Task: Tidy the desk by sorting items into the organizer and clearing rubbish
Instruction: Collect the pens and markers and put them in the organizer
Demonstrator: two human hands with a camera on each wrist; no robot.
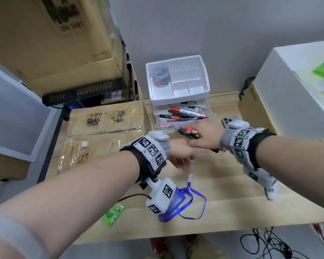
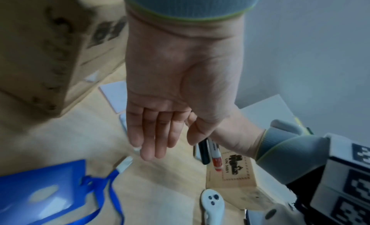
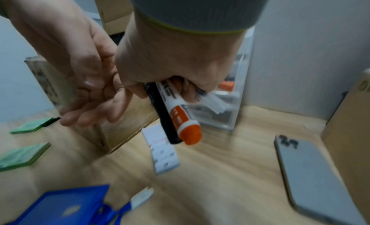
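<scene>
Now R hand (image 3: 170, 66) fisted round orange-capped marker (image 3: 180, 117) + black pen (image 3: 162, 111), just in front of organizer (image 1: 178, 81) drawer. L hand (image 2: 176, 85) beside it, fingers straight, holding nothing. Phone (image 3: 312, 177) right of organizer.

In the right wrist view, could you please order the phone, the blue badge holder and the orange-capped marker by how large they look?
1. Phone.
2. Blue badge holder, cut off by the frame, so unsure against the phone.
3. Orange-capped marker, though nearest the camera.

Grey wall (image 1: 195, 25) behind wooden desk (image 1: 223, 212)
</scene>
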